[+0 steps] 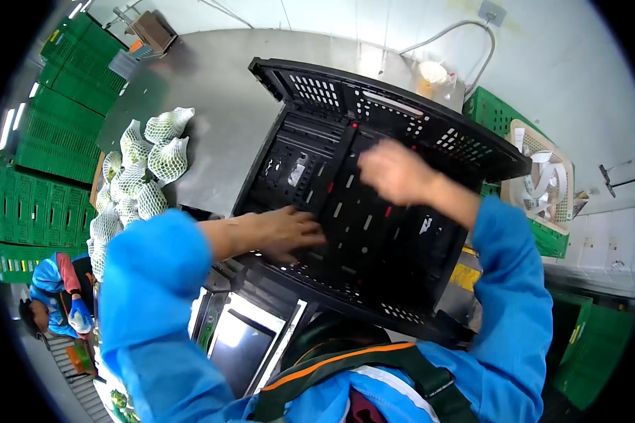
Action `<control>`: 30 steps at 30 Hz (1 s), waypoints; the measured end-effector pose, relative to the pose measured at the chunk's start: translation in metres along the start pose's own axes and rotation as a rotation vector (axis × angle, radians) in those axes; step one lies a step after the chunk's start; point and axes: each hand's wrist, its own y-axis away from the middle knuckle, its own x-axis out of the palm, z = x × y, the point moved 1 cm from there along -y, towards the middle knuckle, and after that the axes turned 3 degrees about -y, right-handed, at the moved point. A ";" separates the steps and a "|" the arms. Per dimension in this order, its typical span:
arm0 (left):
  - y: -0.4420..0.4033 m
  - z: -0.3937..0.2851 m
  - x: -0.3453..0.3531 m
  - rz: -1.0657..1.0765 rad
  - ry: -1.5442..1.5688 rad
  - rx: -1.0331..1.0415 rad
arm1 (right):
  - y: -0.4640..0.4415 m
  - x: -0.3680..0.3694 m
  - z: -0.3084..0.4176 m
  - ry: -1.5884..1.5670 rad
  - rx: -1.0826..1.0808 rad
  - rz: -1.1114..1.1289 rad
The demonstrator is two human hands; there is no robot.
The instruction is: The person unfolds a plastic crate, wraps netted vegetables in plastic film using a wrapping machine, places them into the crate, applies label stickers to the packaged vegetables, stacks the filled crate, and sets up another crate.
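Note:
A black folding plastic crate point(346, 261) lies before me on the metal table. Its perforated far wall point(388, 106) stands up, and a left end panel seems folded flat inside. My left hand point(279, 231) reaches over the near left part of the crate with its fingers stretched out; I cannot tell whether it touches the panel. Over the crate's middle, near the far wall, is my right hand point(395, 173). It is smeared by motion, so its fingers and anything in them are unclear.
Several net-wrapped vegetables point(148, 155) are piled on the table point(219, 92) at left. At right stands a beige basket point(564, 201) with paper strips on a green crate. A screen point(241, 345) sits below my left arm. A co-worker point(53, 296) and stacked green crates point(49, 148) are far left.

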 end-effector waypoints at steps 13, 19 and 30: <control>0.050 0.027 -0.020 0.190 -0.237 -0.058 | 0.064 -0.077 0.162 0.007 0.423 0.430; 0.174 0.042 -0.047 0.043 -0.533 -0.737 | 0.068 -0.184 0.257 0.215 0.908 0.600; 0.245 -0.318 -0.080 -0.308 0.901 0.682 | -0.093 -0.012 0.242 -0.449 0.350 0.186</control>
